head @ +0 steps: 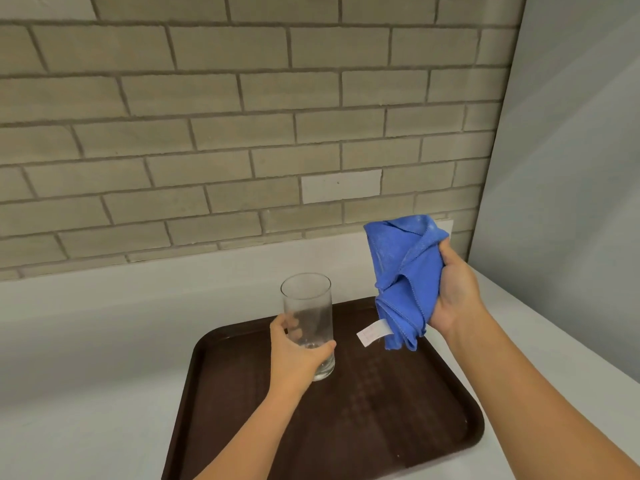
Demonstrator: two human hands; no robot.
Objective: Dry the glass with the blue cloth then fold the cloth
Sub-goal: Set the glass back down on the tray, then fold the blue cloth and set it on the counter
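Note:
A tall clear glass (306, 299) stands upright over the brown tray (381, 410). My left hand (294, 355) is wrapped around its lower half. To the right, my right hand (453, 292) holds the bunched blue cloth (401, 271) up in the air above the tray's far right corner. The cloth hangs in loose folds, and a white label (374, 332) dangles from its lower edge. Glass and cloth are apart, with a gap between them.
The tray lies on a white counter (86, 375). A brick wall (207, 133) rises behind the counter, and a pale wall panel (571, 168) closes off the right side.

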